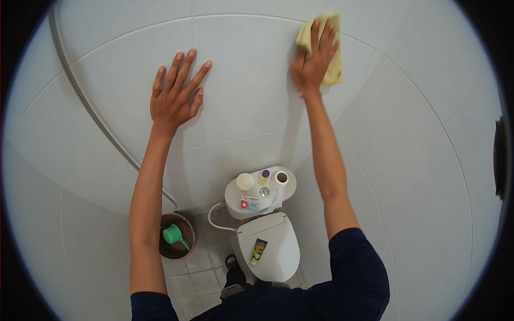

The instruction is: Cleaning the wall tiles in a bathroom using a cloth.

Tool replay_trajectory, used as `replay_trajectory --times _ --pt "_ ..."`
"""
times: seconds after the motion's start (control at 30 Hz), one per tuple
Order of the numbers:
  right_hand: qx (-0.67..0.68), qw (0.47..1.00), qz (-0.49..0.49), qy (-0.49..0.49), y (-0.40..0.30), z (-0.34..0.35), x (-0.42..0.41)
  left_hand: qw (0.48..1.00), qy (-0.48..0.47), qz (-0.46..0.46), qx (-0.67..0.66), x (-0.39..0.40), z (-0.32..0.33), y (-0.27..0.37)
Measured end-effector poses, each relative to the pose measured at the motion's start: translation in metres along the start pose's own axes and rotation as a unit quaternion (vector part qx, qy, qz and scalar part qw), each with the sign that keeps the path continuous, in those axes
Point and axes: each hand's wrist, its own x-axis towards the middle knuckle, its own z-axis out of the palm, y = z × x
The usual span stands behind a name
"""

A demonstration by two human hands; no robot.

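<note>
My right hand presses a folded yellow cloth flat against the white tiled wall, high up on the right. Cloth shows above the fingertips and along the outer side of the hand. To the left, my left hand rests on the same wall with its fingers spread, holding nothing. A grout line runs across the tiles just above both hands. Left of my left arm, a ribbed metal shower hose hangs down in a curve.
Below stands a toilet; its tank lid bears a toilet paper roll, a white round container, a purple-capped bottle and a small box. A tube lies on the seat cover. A green dipper sits in a brown bucket.
</note>
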Motion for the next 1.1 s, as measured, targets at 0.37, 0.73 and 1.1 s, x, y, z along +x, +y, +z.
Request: replay_trajectory --times 0.37,0.73,1.1 --pt "0.185 0.932 0.259 -0.172 -0.024 -0.071 -0.236 0.998 -0.009 -0.009 -0.064 0.008 -0.028 0.018" --pt "0.101 0.994 0.031 0.004 0.03 -0.03 0.064 0.99 -0.113 0.048 -0.069 0.041 -0.015 0.128" --pt "-0.004 0.981 -0.008 -0.195 0.032 -0.051 -0.21 0.998 -0.048 0.042 -0.007 0.026 0.032 0.119"
